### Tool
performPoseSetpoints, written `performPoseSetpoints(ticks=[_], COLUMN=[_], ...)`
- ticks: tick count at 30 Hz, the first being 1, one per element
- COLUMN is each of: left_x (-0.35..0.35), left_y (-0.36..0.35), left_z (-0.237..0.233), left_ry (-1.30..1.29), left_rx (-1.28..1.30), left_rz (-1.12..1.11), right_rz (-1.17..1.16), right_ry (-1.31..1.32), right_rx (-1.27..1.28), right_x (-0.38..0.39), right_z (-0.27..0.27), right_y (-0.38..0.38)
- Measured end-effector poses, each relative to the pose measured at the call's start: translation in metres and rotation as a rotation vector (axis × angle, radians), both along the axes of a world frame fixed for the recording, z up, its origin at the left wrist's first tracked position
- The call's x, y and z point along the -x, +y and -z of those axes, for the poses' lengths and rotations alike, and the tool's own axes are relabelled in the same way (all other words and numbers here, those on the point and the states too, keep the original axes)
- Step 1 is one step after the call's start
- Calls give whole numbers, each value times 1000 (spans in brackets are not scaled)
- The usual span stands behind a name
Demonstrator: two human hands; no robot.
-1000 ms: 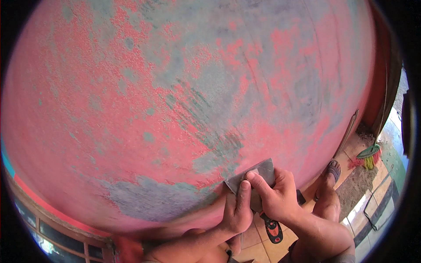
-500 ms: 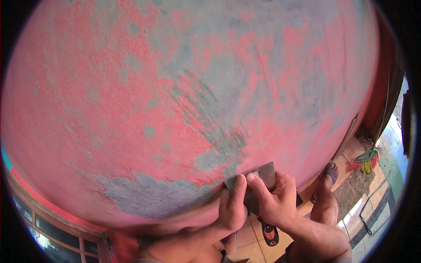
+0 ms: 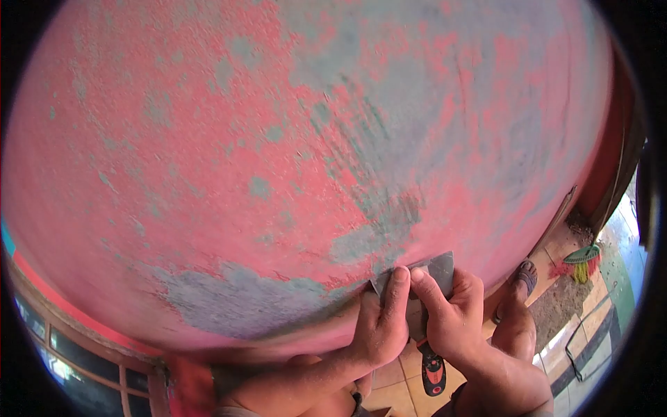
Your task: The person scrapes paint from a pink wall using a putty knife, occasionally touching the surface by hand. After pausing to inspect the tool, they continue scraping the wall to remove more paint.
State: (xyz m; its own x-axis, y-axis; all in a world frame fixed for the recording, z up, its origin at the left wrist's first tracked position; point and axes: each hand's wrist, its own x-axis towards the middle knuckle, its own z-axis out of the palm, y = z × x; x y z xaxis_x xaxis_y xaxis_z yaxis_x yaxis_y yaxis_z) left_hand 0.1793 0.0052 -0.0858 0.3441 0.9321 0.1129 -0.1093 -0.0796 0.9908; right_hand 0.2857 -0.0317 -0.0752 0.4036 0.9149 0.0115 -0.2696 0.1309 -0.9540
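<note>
My left hand [image 3: 381,326] and my right hand [image 3: 455,316] together grip a wide, dark grey scraper [image 3: 439,267]. Both thumbs lie along its flat blade, side by side, with the fingers folded behind. Its red and black handle [image 3: 434,375] hangs down between my forearms. The blade's long edge faces the wall [image 3: 187,139], close to its lower part; whether it touches cannot be told. Pink paint covers much of that wall, with grey-green bare patches and dark streaks above the blade. Another large grey patch [image 3: 236,299] spreads to the left of my hands.
On the right, a green broom head [image 3: 582,255] with red and yellow bristles stands on the tiled floor near a heap of dirt [image 3: 559,306]. A sandalled foot [image 3: 526,276] rests near the wall's base. A framed window [image 3: 83,354] lies at lower left.
Both hands and the scraper have shifted a little right and slightly up in the picture. The wall's patches have also slid right in view. The grip looks the same.
</note>
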Motion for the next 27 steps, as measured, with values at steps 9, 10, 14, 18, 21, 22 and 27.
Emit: performPoseSetpoints(ticks=[9,10,14,18,21,22,27], left_x=[-4,-2,-3,-10,-15,-18,-11], left_y=[-6,-3,-5,-5,-5,-4,-8], left_z=[4,3,6,-3,-15,-20,-5], left_ry=[117,101,49,11,-20,-72,84], left_rx=[-83,-70,25,17,44,91,-9], left_rz=[-48,-25,-38,-63,-90,-98,-145], right_rz=[38,42,9,19,40,21,23], right_ry=[11,20,-24,1,-61,-61,-41], right_rx=[-58,-57,11,-12,-81,-79,-82], right_x=[2,3,-1,-2,-5,-8,-4], right_z=[5,4,5,-1,-6,-14,-4], right_y=[-4,-3,-6,-5,-1,1,-3])
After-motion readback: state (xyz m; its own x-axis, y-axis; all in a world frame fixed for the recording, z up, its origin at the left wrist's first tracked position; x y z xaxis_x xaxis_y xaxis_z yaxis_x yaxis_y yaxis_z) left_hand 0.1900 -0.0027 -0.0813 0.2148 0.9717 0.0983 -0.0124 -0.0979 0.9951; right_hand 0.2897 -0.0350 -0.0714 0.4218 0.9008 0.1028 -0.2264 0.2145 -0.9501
